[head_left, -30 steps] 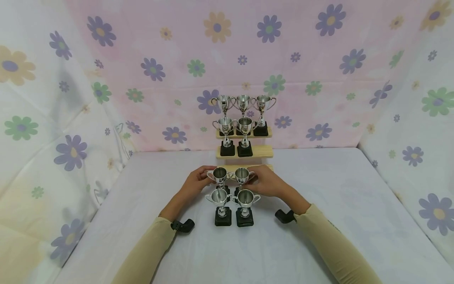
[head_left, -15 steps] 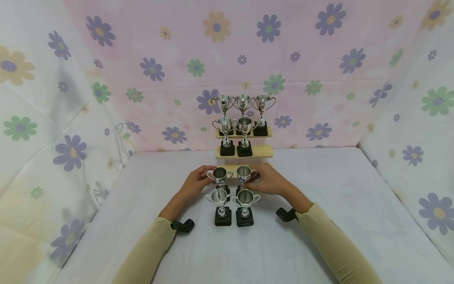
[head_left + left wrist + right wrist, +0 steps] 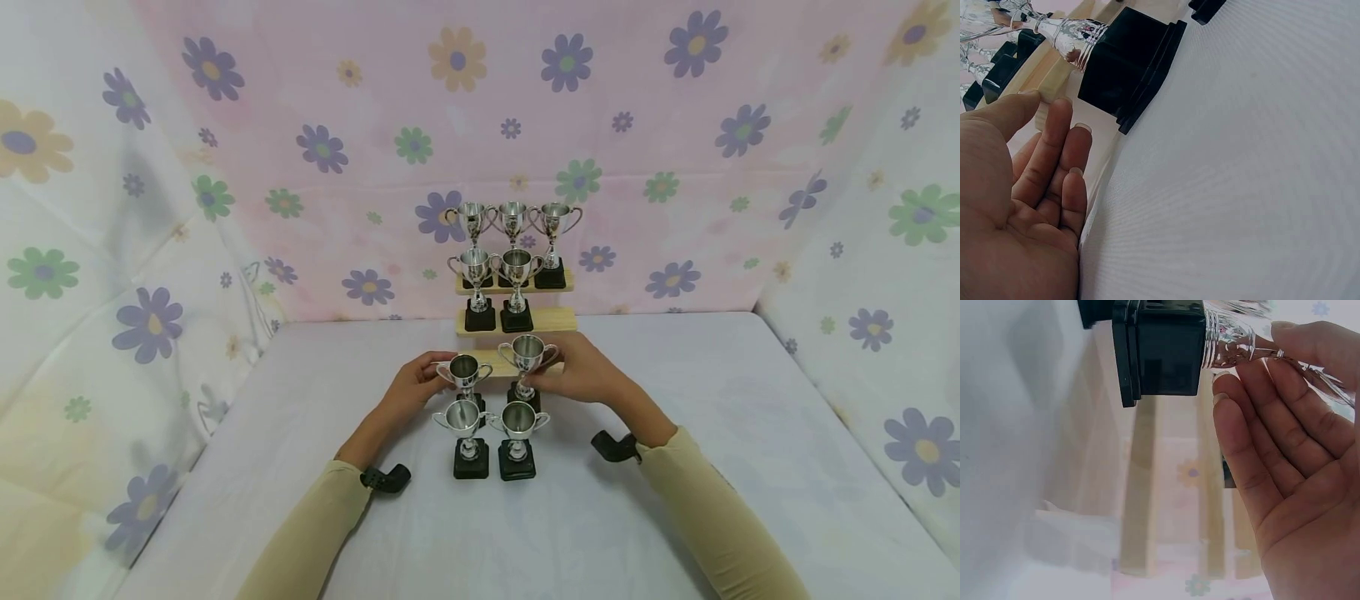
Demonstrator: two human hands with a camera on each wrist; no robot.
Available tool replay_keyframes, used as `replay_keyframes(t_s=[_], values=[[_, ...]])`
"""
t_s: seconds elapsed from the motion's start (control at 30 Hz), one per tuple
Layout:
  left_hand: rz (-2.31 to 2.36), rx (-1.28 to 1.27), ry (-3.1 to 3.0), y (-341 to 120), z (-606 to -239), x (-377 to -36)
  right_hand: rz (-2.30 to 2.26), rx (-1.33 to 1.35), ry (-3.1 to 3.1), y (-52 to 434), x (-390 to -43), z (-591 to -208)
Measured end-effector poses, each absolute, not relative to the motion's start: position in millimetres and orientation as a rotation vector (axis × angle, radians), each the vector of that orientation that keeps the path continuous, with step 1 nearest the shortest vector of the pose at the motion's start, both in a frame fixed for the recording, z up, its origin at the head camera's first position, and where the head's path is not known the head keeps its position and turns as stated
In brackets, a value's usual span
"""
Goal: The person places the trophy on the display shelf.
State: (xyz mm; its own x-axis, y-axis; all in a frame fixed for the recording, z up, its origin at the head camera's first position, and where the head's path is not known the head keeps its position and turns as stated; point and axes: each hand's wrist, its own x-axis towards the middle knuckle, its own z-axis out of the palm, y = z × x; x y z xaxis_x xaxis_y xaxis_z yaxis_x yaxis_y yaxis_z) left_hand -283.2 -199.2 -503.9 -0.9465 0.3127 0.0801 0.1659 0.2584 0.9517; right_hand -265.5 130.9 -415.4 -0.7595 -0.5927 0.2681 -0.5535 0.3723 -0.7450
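Silver trophy cup (image 3: 528,360), black base: upright, stem vertical, lifted clear of the desk (image 3: 675,500), just in front of the stepped wooden shelf (image 3: 555,321). Right hand (image 3: 581,372) is the nearer; its grip pinches the stem, thumb and fingers (image 3: 1254,394) curled round it just beside the base.

Second trophy cup (image 3: 465,373): upright on the desk, left of the first. Left hand (image 3: 411,387) beside it, fingers (image 3: 1060,144) straight, grip spread, near the base; contact cannot be told.
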Motion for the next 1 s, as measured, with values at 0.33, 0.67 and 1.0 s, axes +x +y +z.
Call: replay_keyframes(t_s=[0.33,0.67,1.0], values=[[1.781,0.466,2.399,-201,-506,-284,-1.424,-0.998,2.624,139,-259,-399],[1.784,0.462,2.396,-201,-506,-285,-1.426,-0.994,2.714,146,-260,-391],[1.78,0.453,2.401,-200,-505,-284,-1.515,-0.977,2.727,153,-261,-386]])
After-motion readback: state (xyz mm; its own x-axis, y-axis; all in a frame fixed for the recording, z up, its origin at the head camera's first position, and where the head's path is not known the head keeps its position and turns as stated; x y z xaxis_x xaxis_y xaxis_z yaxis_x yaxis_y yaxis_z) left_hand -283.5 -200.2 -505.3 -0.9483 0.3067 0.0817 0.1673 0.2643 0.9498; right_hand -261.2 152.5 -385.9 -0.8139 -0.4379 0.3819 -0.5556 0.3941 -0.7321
